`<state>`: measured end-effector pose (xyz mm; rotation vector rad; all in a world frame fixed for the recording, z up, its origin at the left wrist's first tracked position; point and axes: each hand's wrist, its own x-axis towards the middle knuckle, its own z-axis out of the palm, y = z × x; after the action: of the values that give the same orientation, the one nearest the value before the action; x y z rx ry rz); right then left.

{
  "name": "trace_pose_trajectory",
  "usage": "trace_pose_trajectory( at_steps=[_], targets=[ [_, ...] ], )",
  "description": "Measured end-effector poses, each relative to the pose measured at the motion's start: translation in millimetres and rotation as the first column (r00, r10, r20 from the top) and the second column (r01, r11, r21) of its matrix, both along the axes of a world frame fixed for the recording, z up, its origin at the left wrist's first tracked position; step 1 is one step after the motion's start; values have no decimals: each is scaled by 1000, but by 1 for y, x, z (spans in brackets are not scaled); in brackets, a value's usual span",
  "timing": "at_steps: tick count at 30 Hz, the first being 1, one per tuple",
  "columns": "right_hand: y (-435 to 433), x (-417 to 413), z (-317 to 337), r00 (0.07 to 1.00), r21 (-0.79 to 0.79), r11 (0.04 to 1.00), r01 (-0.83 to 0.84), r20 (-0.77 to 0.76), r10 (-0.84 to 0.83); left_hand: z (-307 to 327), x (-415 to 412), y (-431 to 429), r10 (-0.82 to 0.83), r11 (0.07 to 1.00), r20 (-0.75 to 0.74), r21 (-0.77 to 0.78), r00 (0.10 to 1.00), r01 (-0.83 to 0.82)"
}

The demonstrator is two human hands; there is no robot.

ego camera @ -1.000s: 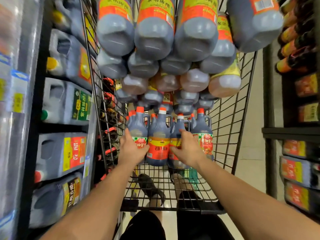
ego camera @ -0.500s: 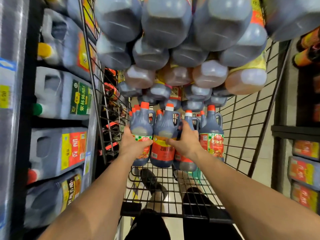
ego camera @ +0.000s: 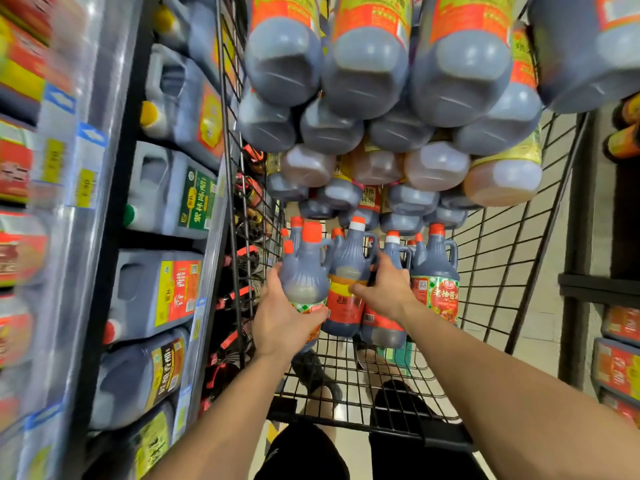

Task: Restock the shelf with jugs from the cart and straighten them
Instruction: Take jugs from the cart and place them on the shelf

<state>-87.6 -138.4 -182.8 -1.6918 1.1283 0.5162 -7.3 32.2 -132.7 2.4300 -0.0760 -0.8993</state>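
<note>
The wire cart (ego camera: pixel 491 258) holds a row of upright dark-sauce jugs (ego camera: pixel 436 271) at its near end and a pile of jugs (ego camera: pixel 367 74) lying bottoms-out farther in. The left hand (ego camera: pixel 284 320) wraps round an orange-capped jug (ego camera: pixel 304 271) in that row. The right hand (ego camera: pixel 384 289) curls round another jug (ego camera: pixel 382 329), hiding its label. Left of the cart, a shelf (ego camera: pixel 211 265) carries large square canisters (ego camera: pixel 166 195); beyond them all is blurred.

Black shorts (ego camera: pixel 301 455) at bottom edge, dark shoe (ego camera: pixel 317 377) just above them, pale floor (ego camera: pixel 550 306) beyond, orange-labelled bottles (ego camera: pixel 623 143) far right
</note>
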Motion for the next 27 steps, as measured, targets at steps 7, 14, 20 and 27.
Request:
trace_pose_trajectory(
  at_steps=[7,14,20,27],
  targets=[
    [17,31,14,959,-82,997,8,-283,-31,37,-36,22,101,988,50,-123,994,-94],
    [36,53,5,887,-267,958,-101,-460,-34,44,-52,48,369,884,-63,-283,927,-371],
    [45,54,-4,893,-322,941,-103,-446,-55,47,-63,68,414,838,-81,-356,907,-414],
    [59,44,2,963,-244,963,-115,-267,47,51,-71,77,434,824,-88,-365,897,-435]
  ],
)
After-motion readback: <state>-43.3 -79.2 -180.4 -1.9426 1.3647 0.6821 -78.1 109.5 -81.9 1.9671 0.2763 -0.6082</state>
